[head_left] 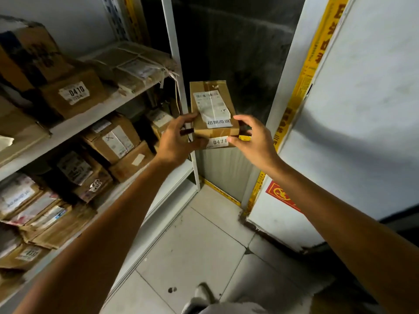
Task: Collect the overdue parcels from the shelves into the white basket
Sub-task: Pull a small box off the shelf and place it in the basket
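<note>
On my feed, both arms reach forward and a small brown cardboard parcel sits between the two hands, held up in the air. My left hand grips its near-left corner, with the thumb on the top face and the fingers curled underneath. My right hand is cupped round the near-right corner. Its thumb tip lies against the front face beside a small white sticker reading 0471, and its index finger curls over the top edge, so it pinches the parcel there. A long white shipping label runs along the top face, with a printed white strip at the end nearer the hands.

To the left of my left hand stands the white metal shelving, its tiers packed with brown boxes and padded envelopes. Among them, up and well to the left, is a cardboard box with a 0410 sticker. The parcel is off the shelves, just right of the shelving's front post.

To the right of my right hand is a white panel edged with a yellow printed strip. Below the hands lies pale tiled floor.
</note>
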`<state>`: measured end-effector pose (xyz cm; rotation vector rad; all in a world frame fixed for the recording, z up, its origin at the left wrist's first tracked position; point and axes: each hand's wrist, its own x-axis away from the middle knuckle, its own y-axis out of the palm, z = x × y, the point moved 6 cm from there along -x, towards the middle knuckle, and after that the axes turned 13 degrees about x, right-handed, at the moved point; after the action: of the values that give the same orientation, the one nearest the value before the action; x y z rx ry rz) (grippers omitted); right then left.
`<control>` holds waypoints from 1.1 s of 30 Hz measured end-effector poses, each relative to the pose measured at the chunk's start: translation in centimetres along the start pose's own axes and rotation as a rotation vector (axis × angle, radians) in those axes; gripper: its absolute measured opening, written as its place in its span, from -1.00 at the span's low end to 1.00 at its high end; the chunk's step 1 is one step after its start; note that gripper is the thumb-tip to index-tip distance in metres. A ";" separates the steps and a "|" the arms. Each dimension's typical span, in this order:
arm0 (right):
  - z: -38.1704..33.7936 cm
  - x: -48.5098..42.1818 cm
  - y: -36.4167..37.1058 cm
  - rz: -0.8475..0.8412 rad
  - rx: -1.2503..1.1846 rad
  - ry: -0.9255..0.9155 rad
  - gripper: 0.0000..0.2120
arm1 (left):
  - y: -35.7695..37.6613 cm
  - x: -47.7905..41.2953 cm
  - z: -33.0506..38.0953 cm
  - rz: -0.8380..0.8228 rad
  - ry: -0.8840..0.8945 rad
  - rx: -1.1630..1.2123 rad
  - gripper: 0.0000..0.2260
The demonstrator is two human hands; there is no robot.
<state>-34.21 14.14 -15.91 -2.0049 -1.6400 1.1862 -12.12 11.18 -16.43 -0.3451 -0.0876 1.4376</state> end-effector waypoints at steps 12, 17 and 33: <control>3.3 4.5 -0.1 0.106 0.007 0.120 -0.49 | 4.2 1.0 -1.2 -0.103 0.016 0.025 -0.37; 2.6 6.1 0.0 0.181 0.020 0.286 -0.51 | 4.6 -0.2 -1.8 -0.225 0.073 0.105 -0.35; -3.2 21.0 -1.3 0.542 0.250 0.659 -0.53 | 9.8 5.6 -1.6 -0.799 0.222 0.298 -0.35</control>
<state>-32.46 34.56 -21.56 -2.3790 -0.6287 0.6858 -20.25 17.28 -21.59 -0.1849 0.1565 0.6016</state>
